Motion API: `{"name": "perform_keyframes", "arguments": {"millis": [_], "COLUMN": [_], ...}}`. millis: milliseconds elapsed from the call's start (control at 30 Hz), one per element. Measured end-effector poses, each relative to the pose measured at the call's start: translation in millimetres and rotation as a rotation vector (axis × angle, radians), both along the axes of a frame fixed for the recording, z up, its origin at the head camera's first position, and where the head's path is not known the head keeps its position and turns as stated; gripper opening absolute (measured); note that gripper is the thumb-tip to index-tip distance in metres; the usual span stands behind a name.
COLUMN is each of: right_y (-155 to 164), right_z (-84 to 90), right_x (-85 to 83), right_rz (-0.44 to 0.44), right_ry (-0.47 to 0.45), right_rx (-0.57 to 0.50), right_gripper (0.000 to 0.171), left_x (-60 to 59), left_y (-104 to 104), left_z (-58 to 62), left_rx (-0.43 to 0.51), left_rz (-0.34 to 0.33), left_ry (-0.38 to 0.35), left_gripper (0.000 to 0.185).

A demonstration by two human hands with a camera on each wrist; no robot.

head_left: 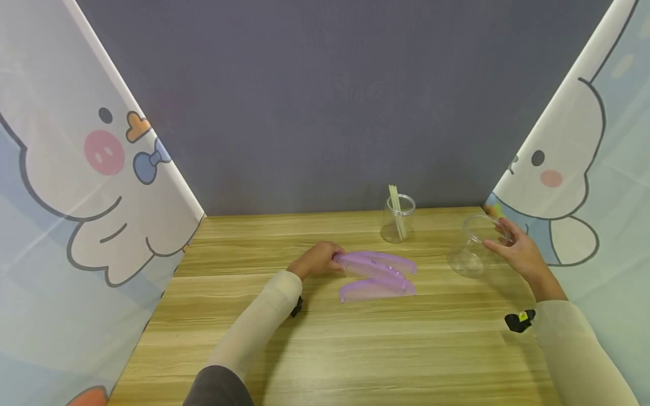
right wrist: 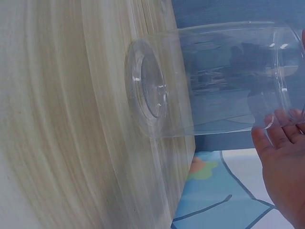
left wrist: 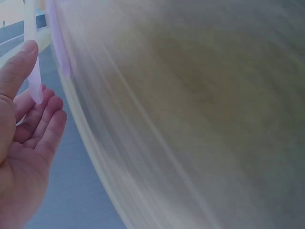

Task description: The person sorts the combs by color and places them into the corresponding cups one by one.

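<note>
My left hand (head_left: 317, 260) pinches one end of a purple comb (head_left: 367, 268) between thumb and fingers. Its tip (left wrist: 35, 88) shows between thumb and fingers in the left wrist view. Two more purple combs lie by it: one behind (head_left: 398, 260), partly covered, and one in front (head_left: 376, 290). At the right, my right hand (head_left: 520, 256) grips the rim of a clear plastic jar (right wrist: 214, 81), thumb on the near side. The jar's round base (right wrist: 147, 88) appears to stand on the table, and I see nothing inside it.
Toward the back of the wooden table (head_left: 365, 344) stands a second clear jar (head_left: 390, 228) holding several pale sticks (head_left: 397, 211). A dark panel (head_left: 325, 113) rises behind the table, and printed cartoon curtains flank both sides.
</note>
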State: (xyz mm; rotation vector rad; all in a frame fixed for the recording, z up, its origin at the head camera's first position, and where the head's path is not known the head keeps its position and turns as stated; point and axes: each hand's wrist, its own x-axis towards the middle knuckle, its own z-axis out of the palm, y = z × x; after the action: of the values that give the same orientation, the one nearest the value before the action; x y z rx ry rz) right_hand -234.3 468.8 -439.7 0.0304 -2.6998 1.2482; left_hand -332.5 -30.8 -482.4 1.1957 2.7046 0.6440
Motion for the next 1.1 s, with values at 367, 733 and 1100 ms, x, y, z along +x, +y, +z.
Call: {"name": "perform_keyframes", "arguments": {"millis": [367, 733, 1100], "right_y": [0.2, -1.0, -0.3], "right_z": [2.0, 4.2, 3.6], "right_x": [0.0, 3.1, 2.0], "right_rz": [0.012, 0.020, 0.023], "right_ry": [-0.010, -0.013, -0.026], "right_rx": [0.007, 0.008, 0.008], "right_gripper": [0.093, 0.093, 0.092], "left_x": [-4.7, -8.9, -8.0], "left_y": [8.6, 17.5, 30.6], "left_z": [10.3, 28.0, 44.8], "left_rx": [0.071, 0.140, 0.135], "left_rz": [0.019, 0.036, 0.059], "left_ry": [0.033, 0.118, 0.111], "left_gripper": [0.024, 0.026, 0.033]}}
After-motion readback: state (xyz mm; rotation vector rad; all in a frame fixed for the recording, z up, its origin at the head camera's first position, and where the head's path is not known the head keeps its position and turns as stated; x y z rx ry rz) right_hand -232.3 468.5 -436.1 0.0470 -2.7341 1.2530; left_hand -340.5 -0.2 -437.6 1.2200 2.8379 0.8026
